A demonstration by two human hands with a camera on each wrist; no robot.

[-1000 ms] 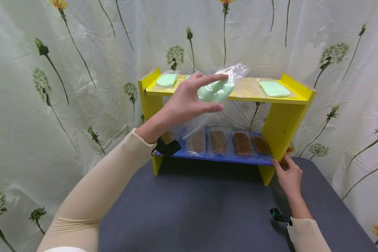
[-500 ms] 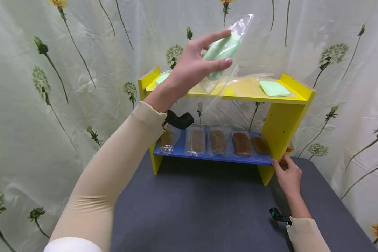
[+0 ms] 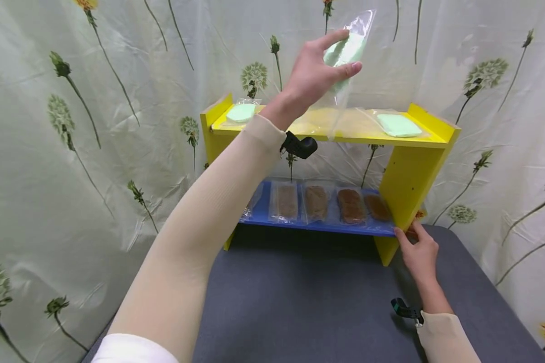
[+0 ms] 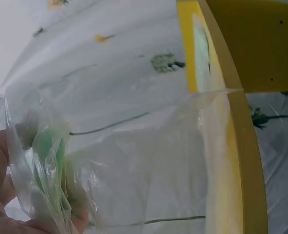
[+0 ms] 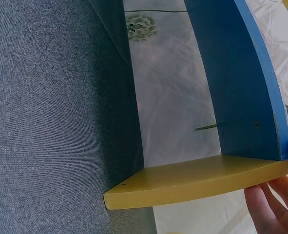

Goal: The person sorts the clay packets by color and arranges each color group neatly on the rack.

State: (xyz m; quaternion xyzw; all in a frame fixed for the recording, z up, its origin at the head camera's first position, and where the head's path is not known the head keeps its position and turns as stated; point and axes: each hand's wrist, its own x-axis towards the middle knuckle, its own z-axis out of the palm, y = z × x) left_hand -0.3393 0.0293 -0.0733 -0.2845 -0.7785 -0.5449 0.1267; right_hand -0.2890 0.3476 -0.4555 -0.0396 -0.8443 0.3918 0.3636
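Observation:
My left hand [image 3: 315, 70] holds a pale green bar in a clear plastic bag [image 3: 355, 46], with thumb and fingers around it, above the top shelf. The left wrist view shows the crinkled bag with the green bar [image 4: 50, 151] inside, its loose plastic reaching across to the shelf. My right hand [image 3: 421, 254] grips the lower right side panel of a yellow shelf unit [image 3: 411, 176], beside the end of its blue lower shelf [image 3: 318, 227]. In the right wrist view, fingertips [image 5: 260, 204] touch the panel's outer face; the thumb is mostly cut off.
Two more bagged green bars lie on the yellow top shelf, a left one [image 3: 241, 112] and a right one [image 3: 398, 125]. Several bagged brown slabs [image 3: 316, 203] line the blue shelf. The unit stands on a dark grey table [image 3: 300, 297] before a flowered curtain [image 3: 131, 75].
My left hand has risen with the bagged green bar and moved right, from in front of the top shelf to above it. The right hand has kept its hold on the panel.

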